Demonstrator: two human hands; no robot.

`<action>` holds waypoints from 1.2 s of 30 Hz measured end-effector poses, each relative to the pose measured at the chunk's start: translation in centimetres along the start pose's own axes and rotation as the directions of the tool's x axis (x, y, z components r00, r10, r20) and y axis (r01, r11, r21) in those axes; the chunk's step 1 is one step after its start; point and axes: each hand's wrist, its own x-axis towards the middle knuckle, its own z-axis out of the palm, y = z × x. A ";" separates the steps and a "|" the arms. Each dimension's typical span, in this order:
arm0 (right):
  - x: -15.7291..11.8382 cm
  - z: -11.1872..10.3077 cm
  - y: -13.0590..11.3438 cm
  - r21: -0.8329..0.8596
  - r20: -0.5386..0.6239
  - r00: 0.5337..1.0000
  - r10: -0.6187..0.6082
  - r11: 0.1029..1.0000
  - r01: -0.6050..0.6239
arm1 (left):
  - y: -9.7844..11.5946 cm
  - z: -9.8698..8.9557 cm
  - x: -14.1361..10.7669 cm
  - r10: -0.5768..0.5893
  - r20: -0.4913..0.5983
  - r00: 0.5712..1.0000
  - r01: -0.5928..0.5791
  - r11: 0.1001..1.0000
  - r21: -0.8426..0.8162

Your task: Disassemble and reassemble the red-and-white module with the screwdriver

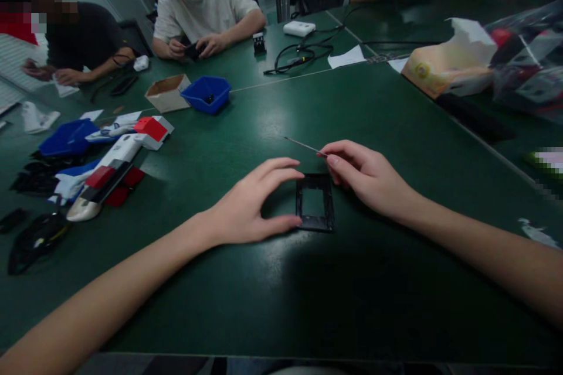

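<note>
A black rectangular plastic frame (pixel 329 211) with a large opening in its middle lies flat on the green table. My left hand (pixel 250 202) grips its left side, the thumb at the lower corner and the fingertips at the upper one. Just above and to the right of the frame is my right hand (pixel 367 173), closed in a pinch round a thin, pointed metal tool (pixel 304 146). The tool's tip points left and away from me, apart from the frame. What the right fingers cover of its rear end is hidden.
Blue bins (pixel 206 96), a cardboard box (pixel 167 94) and a pile of tools and bags (pixel 109 158) stand on the left. Cables (pixel 299 58) lie at the back. An opened carton (pixel 448 61) sits at right. Other people (pixel 206 12) work across the table.
</note>
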 end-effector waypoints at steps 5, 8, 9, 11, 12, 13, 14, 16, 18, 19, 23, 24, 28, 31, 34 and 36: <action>0.0 0.0 0.2 -0.001 0.006 1.000 0.000 1.000 0.000 | -5.4 -9.4 -0.5 -0.410 -0.299 0.862 0.507 0.672 0.539; 0.0 0.1 0.2 -0.014 0.016 1.000 0.001 1.000 -0.001 | -11.1 -14.5 -2.0 -0.618 -0.455 0.642 0.753 0.396 0.525; 0.0 0.2 0.3 -0.016 0.020 1.000 0.003 1.000 -0.002 | -13.0 -15.7 -2.6 -0.675 -0.469 0.570 0.802 0.333 0.495; 0.0 0.2 0.3 -0.019 0.029 1.000 0.005 1.000 -0.004 | -16.1 -17.0 -3.7 -0.736 -0.465 0.492 0.844 0.272 0.463; 0.0 0.2 0.3 -0.021 0.031 1.000 0.005 1.000 -0.004 | -17.3 -17.2 -4.1 -0.762 -0.452 0.464 0.855 0.252 0.453; 0.0 0.2 0.3 -0.024 0.030 1.000 0.005 1.000 -0.005 | -18.2 -17.2 -4.4 -0.780 -0.439 0.447 0.861 0.242 0.447; 0.0 0.2 0.3 -0.027 0.029 1.000 0.006 1.000 -0.005 | -18.8 -17.2 -4.6 -0.789 -0.428 0.440 0.863 0.240 0.445; -0.1 0.2 0.3 -0.032 0.024 1.000 0.005 0.999 -0.004 | -19.2 -16.9 -4.8 -0.796 -0.410 0.444 0.857 0.243 0.455; 0.0 0.2 0.3 -0.031 0.026 1.000 -0.001 1.000 0.002 | -18.5 -16.8 -4.8 -0.796 -0.399 0.456 0.843 0.242 0.481; 0.0 0.2 0.3 -0.030 0.028 1.000 -0.004 1.000 0.005 | -17.9 -16.8 -4.8 -0.795 -0.393 0.461 0.834 0.237 0.498; 0.1 0.2 0.2 -0.045 0.022 1.000 -0.007 0.999 0.008 | -13.2 -15.9 -4.0 -0.774 -0.392 0.497 0.791 0.218 0.571; 0.1 0.2 0.2 -0.050 0.021 1.000 -0.004 0.999 0.005 | -11.7 -15.3 -3.6 -0.763 -0.393 0.513 0.776 0.216 0.592; 0.1 0.2 0.1 -0.043 0.024 1.000 0.000 0.999 0.001 | -5.4 -11.5 -1.8 -0.748 -0.251 0.614 0.636 0.280 0.720; 0.1 0.2 0.0 -0.032 0.016 1.000 -0.008 0.999 0.008 | -1.9 -8.2 -0.4 -0.801 -0.112 0.588 0.626 0.363 0.691; 0.1 0.3 0.1 -0.019 0.026 1.000 -0.005 1.000 0.005 | 0.4 -5.7 0.4 -0.788 0.003 0.616 0.582 0.458 0.672; 0.1 0.2 0.2 -0.031 0.029 1.000 -0.003 1.000 0.004 | 1.4 -4.7 0.6 -0.757 0.012 0.653 0.589 0.517 0.621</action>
